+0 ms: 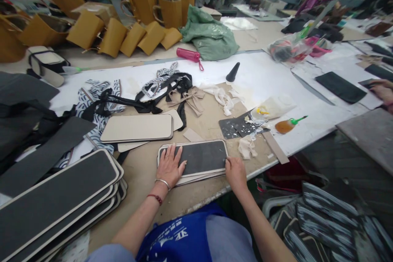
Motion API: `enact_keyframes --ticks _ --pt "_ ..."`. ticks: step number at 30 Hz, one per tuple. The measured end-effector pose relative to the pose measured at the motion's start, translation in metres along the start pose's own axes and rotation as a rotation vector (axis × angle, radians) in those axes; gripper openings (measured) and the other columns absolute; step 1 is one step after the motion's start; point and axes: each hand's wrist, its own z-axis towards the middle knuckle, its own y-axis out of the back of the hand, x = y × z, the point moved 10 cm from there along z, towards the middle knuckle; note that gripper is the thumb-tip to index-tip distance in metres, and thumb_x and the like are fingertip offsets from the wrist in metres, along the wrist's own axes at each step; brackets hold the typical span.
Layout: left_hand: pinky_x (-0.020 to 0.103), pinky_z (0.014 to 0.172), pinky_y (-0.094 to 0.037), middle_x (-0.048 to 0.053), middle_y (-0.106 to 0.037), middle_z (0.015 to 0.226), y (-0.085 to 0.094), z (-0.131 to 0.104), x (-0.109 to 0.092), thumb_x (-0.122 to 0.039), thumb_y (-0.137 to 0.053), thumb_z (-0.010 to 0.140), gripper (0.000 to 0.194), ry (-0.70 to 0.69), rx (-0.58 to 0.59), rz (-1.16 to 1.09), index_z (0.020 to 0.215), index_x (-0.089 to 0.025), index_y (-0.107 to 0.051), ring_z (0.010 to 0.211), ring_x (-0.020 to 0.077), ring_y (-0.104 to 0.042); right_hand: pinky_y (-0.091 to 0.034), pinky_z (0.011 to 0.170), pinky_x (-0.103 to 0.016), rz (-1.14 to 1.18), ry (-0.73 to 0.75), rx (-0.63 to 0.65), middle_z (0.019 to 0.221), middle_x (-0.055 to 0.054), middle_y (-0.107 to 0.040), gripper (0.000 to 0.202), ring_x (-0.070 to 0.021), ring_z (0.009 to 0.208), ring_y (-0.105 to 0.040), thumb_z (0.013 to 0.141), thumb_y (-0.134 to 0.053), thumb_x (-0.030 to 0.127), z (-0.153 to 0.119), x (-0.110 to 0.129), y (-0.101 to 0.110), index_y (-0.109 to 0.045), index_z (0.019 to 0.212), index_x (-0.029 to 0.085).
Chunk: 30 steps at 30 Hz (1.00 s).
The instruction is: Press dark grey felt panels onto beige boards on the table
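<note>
A small stack of rounded dark panels with cream edges (204,156) lies on the table in front of me. My left hand (170,165) rests flat on the left end of the top panel, fingers spread. At the right end, my right hand (236,172) is closed, its curled fingers against the corner of the panel; what they pinch is too small to make out. Just behind sits a stack of beige rounded panels (138,127). A larger stack of long dark panels (61,188) fills the lower left.
Fabric scraps (181,90), a black cone (233,72) and a glue bottle (287,125) lie beyond. Brown bags (115,37) line the back beside a green bag (208,35). Coated panels (328,217) sit below the table edge. Other people's hands show at upper left and far right.
</note>
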Motion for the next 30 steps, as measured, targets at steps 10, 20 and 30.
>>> enact_keyframes --ticks 10,20,30 --pt "0.046 0.104 -0.028 0.016 -0.035 0.139 0.003 0.000 0.000 -0.041 -0.043 0.084 0.053 -0.003 -0.035 -0.012 0.132 -0.017 -0.040 0.130 0.0300 -0.029 -0.044 0.064 -0.033 0.047 -0.213 0.066 0.072 -0.009 -0.062 0.029 -0.0238 0.071 -0.059 0.077 -0.050 0.039 0.020 -0.013 -0.006 -0.056 0.088 0.013" --pt "0.046 0.105 -0.027 0.016 -0.033 0.140 0.000 -0.001 0.002 -0.040 -0.045 0.083 0.054 -0.006 -0.044 -0.013 0.132 -0.017 -0.039 0.130 0.0302 -0.029 -0.041 0.067 -0.030 0.047 -0.183 0.120 0.071 -0.004 -0.059 0.014 -0.0216 0.076 -0.057 0.073 -0.054 0.031 0.030 -0.013 -0.004 -0.053 0.075 0.018" --pt "0.047 0.104 -0.028 0.015 -0.032 0.141 0.000 0.000 -0.001 -0.040 -0.043 0.084 0.053 -0.018 -0.027 0.008 0.132 -0.018 -0.038 0.130 0.0295 -0.029 -0.035 0.051 -0.026 0.025 -0.226 0.188 0.057 -0.001 -0.057 0.019 -0.0175 0.056 -0.055 0.071 -0.057 0.037 0.029 -0.022 -0.009 -0.054 0.065 0.019"
